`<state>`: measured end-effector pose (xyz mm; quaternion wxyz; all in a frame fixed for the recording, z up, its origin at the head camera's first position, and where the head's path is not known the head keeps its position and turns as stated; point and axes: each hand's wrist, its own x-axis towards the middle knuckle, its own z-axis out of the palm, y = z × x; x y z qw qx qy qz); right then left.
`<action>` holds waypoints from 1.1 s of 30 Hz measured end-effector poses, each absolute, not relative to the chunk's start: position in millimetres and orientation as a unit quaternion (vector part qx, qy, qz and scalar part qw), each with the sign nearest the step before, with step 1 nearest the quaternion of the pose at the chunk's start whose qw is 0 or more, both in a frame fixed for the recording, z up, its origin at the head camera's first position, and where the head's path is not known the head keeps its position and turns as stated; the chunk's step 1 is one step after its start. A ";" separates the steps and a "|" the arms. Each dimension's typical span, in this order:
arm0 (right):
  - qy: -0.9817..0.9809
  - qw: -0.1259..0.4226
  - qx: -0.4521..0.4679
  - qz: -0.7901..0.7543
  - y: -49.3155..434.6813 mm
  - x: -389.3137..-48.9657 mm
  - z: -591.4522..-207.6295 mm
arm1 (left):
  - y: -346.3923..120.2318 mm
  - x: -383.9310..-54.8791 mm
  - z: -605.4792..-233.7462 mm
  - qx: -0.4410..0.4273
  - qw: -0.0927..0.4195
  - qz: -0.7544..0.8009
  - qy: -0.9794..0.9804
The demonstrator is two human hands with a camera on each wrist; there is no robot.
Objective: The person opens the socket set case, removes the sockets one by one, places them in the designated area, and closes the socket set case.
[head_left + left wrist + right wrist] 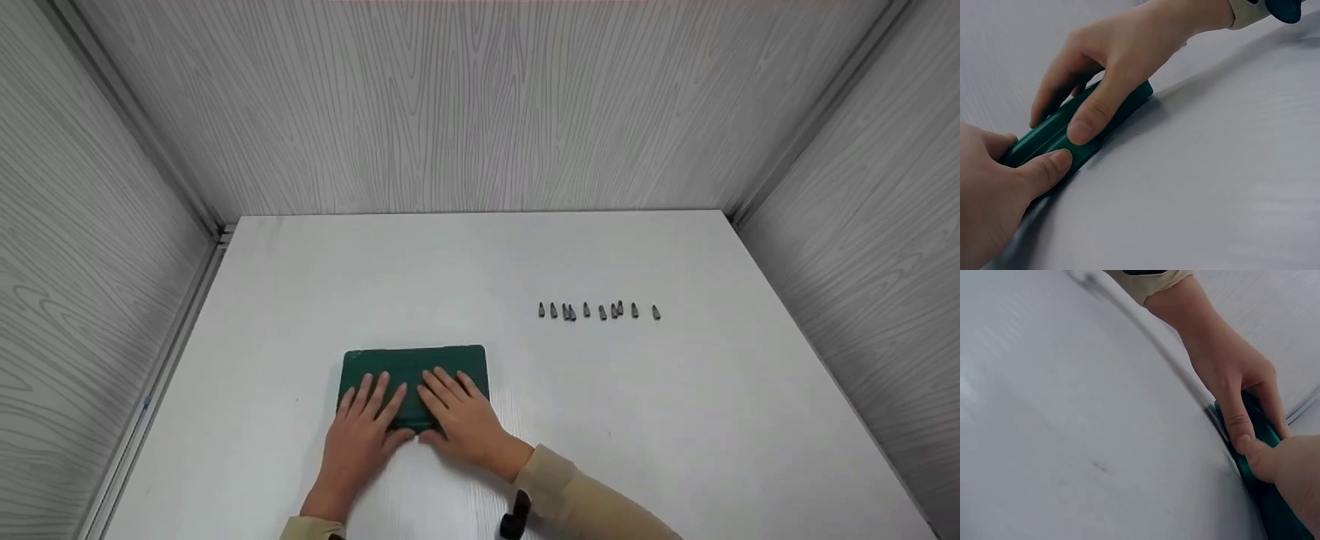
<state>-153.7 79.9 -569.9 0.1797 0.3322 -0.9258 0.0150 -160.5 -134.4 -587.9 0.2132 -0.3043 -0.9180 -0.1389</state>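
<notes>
A flat dark green case [409, 361] lies closed on the white table, left of centre in the head view. My left hand [361, 435] rests on its left half, fingers straight and spread over the top. On the right half lies my right hand [466, 424], its fingers also extended. Both thumbs meet near the middle of the front edge. In the left wrist view, the thumbs press the case's front side [1053, 135], with a raised ridge along it. The right wrist view shows the left thumb [1239, 424] on that same side. My palms hide much of the lid.
Several small dark pointed metal pieces [586, 309] lie in a loose row on the table [675, 420], right of the case and farther back. Grey wood-grain panels [450, 112] enclose the table at the back and both sides. A dark strap piece [514, 517] hangs by the right sleeve.
</notes>
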 end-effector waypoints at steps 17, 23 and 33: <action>-0.930 0.170 0.325 -0.010 75.6 -155.6 -568.9 | -133.7 -164.4 -590.7 -0.314 0.246 -0.121 -0.909; -0.930 0.177 0.323 0.008 72.7 -157.7 -567.5 | -134.7 -165.5 -594.2 -0.320 0.286 -0.112 -0.896; -0.927 0.154 0.341 0.019 69.6 -159.4 -556.6 | -142.0 -163.2 -577.2 -0.314 0.249 -0.100 -0.911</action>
